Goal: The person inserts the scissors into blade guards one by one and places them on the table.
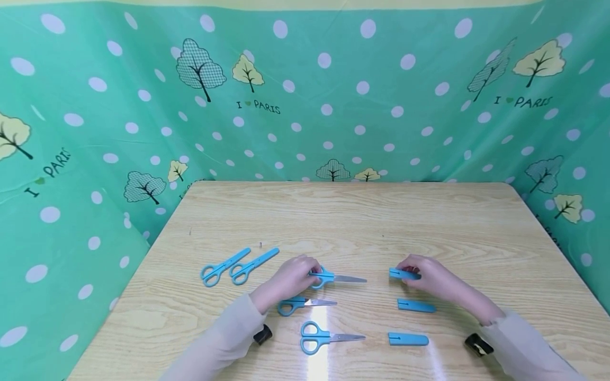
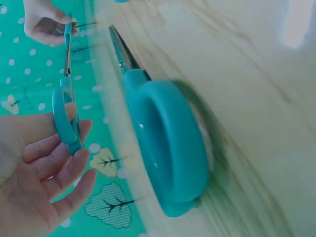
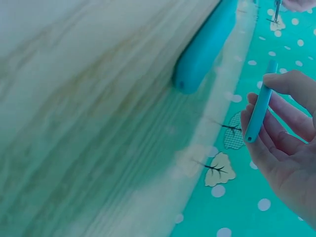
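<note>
My left hand (image 1: 297,275) grips a pair of blue-handled scissors (image 1: 329,277) by the finger loops, its bare blades pointing right. In the left wrist view the thumb and fingers pinch the loops of these scissors (image 2: 63,118). Over the table's right half, my right hand (image 1: 426,272) holds a blue blade cover (image 1: 397,273), its slotted end facing the scissors. The right wrist view shows this cover (image 3: 260,111) between thumb and fingers. A gap separates the blade tip from the cover.
Two more scissors with bare blades (image 1: 294,304) (image 1: 316,337) lie nearer me. To their right are two loose blue covers (image 1: 416,306) (image 1: 408,339). Two covered scissors (image 1: 224,267) (image 1: 252,265) rest at the left. A green polka-dot cloth (image 1: 305,106) stands behind the wooden table (image 1: 343,217).
</note>
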A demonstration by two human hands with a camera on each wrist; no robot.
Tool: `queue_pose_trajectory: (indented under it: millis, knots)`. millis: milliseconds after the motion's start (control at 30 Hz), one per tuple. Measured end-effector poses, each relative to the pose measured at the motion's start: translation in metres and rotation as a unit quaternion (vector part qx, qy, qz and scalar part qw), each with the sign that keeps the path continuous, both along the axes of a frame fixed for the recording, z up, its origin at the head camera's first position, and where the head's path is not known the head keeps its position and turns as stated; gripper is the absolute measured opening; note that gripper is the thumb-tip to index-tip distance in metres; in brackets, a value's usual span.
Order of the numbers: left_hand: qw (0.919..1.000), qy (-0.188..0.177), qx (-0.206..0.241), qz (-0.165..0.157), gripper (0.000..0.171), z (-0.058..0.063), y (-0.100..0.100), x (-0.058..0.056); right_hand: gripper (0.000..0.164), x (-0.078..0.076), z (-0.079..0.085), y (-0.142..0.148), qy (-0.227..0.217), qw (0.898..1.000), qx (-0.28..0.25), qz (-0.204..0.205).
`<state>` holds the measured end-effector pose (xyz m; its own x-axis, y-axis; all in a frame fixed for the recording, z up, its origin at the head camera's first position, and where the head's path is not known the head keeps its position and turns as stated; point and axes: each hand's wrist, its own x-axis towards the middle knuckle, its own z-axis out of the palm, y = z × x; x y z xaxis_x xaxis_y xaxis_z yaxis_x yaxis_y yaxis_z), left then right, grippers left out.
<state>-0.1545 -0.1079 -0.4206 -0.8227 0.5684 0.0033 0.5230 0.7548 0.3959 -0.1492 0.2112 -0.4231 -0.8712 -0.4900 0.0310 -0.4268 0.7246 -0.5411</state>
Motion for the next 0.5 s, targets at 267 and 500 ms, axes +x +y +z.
queue_pose_trajectory:
  millis: [267, 500]
  knots:
    - [0.9984, 0.049, 0.025, -0.015, 0.015, 0.008, -0.003, 0.008, 0.027, 0.011, 0.013, -0.005, 0.035, 0.999, -0.017, 0.02]
    - [0.9973, 0.057, 0.044, -0.015, 0.015, 0.013, -0.006, 0.013, 0.027, 0.018, 0.015, -0.008, 0.088, 0.995, -0.035, 0.031]
